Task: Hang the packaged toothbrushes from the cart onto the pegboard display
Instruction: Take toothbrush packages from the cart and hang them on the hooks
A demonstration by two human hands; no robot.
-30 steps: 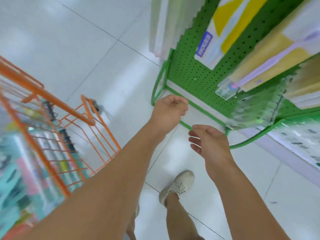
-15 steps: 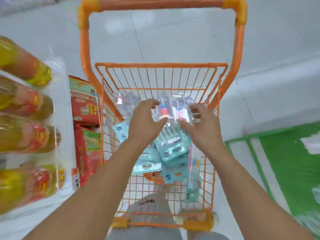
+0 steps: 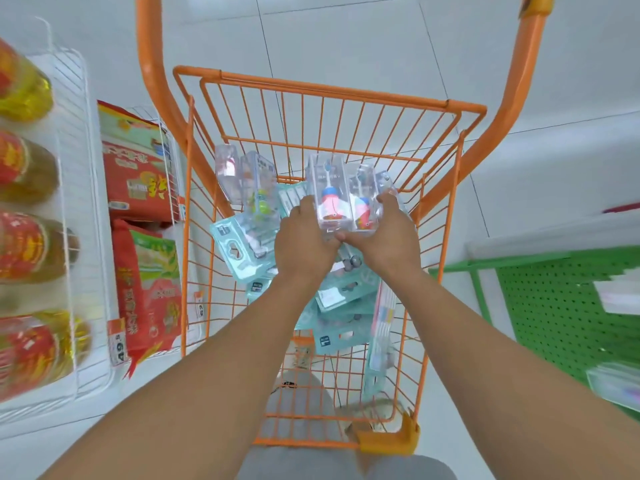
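An orange wire cart (image 3: 346,98) stands in front of me, holding several packaged toothbrushes. Both my hands are inside it, gripping a pair of clear boxed toothbrushes (image 3: 332,192) with red and blue figures. My left hand (image 3: 304,240) clasps their left side and my right hand (image 3: 384,237) their right side, lifted a little above the pile. Another clear boxed pair (image 3: 247,180) leans at the back left. Teal blister packs (image 3: 239,247) lie underneath. The green pegboard display (image 3: 561,313) is at the right edge, with blurred packages hanging on it.
A white wire shelf (image 3: 72,188) on the left carries oil bottles (image 3: 24,244) and red food bags (image 3: 145,289). White tiled floor (image 3: 346,36) stretches beyond the cart. My legs and a shoe show through the cart's bottom.
The view swung from the pegboard to the cart. My hands reached into the cart, closed on the clear boxed toothbrushes and raised them slightly.
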